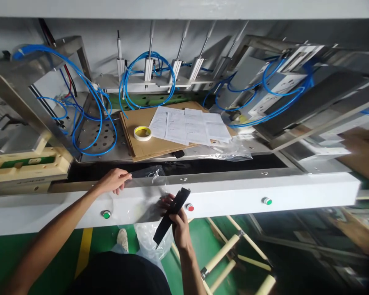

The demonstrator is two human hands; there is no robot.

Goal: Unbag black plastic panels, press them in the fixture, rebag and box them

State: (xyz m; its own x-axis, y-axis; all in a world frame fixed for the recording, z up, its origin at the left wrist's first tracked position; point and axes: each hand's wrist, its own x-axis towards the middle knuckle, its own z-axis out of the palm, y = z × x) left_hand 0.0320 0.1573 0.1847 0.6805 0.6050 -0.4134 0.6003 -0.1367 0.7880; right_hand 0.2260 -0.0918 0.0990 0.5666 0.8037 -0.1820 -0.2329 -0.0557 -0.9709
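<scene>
My right hand (177, 217) is partly closed around a long black part (171, 217), fingers and thumb gripping its middle, with the part tilted so its far end points right and its near end left. My left hand (115, 181) is curled nearly shut at the left edge of a clear plastic bag (146, 188); the film is too see-through to tell exactly how my fingers hold it. The bag spreads between my two hands, over the white front beam (227, 196) of the machine. Just right of the black part is a red button (190, 207) on that beam, with one green button (105, 214) to the left and another farther right. Beyond the beam, cardboard sheets (132, 143) lie on the metal bed, carrying a tape roll (143, 133) at the left and overlapping papers (187, 125) beside it. Crumpled clear plastic (230, 151) lies near their right side. Farther back, blue tubing (126, 82) loops in front of upright metal cylinders (148, 69). Near me on the right, a cream tube frame (223, 256) stands over the green floor (110, 241).
</scene>
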